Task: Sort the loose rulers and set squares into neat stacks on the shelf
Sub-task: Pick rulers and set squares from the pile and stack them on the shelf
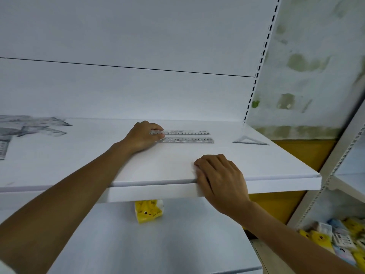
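Two clear rulers lie side by side on the white shelf (pixel 266 165), about midway along it and nearer its back than its front, both running left to right. The far ruler (pixel 185 132) and the near ruler (pixel 189 140) are just apart, and the near one reaches a little further right.

My left hand (pixel 142 137) sits on the shelf at their left ends, fingers curled down over the end of the far ruler with the thumb by the near one. My right hand (pixel 221 178) is at the shelf's front edge, fingers bent over the lip onto the top; my thumb is hidden.

One set square (pixel 249 141) lies alone near the shelf's right end. At the shelf's far left end is a loose pile (pixel 29 127) of rulers and set squares, too blurred to count.

Under the shelf, below its middle, stands one yellow packet (pixel 148 211). Beyond the shelf's right end, lower down, is a heap of small packets (pixel 335 236).
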Demonstrator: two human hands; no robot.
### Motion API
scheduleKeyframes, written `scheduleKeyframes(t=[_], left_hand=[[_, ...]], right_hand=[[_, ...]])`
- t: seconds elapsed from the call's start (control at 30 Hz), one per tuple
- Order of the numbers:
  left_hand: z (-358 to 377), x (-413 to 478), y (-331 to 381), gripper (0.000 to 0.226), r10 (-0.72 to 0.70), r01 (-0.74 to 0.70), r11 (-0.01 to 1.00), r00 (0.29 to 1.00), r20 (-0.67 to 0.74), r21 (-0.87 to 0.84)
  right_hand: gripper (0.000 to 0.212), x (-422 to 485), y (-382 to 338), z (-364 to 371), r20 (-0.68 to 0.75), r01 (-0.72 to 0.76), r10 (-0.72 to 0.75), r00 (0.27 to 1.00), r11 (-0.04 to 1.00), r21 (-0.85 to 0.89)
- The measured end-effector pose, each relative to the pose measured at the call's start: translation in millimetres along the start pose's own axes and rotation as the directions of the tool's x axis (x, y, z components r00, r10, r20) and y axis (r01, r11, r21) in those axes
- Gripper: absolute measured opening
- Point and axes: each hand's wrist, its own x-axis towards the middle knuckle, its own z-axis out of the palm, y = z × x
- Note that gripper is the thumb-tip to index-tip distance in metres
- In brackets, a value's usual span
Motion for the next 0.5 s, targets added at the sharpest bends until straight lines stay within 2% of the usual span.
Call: scheduleKeyframes(t=[0.2, 0.37, 0.5], left_hand=[[2.9, -1.6, -1.3, 0.032, 0.033, -0.036, 0.997, 0.998, 0.044, 0.066], [4.8, -1.4, -4.1, 0.031, 0.032, -0.036, 0.998, 0.996, 0.085, 0.052], [5.4, -1.1, -4.9, 0.039, 0.002, -0.004, 1.0, 0.997, 0.075, 0.027]], right_hand=[[0.031, -0.2, -0.9, 0.4, -0.008, 0.011, -0.011, 1.0, 1.0, -0.009], [0.031, -1.6, -1.0, -0.1, 0.005, 0.013, -0.012, 1.0, 1.0, -0.015], [0.032, -0.3, -1.0, -1.4, 0.02, 0.011, -0.01, 1.0, 1.0, -0.025]])
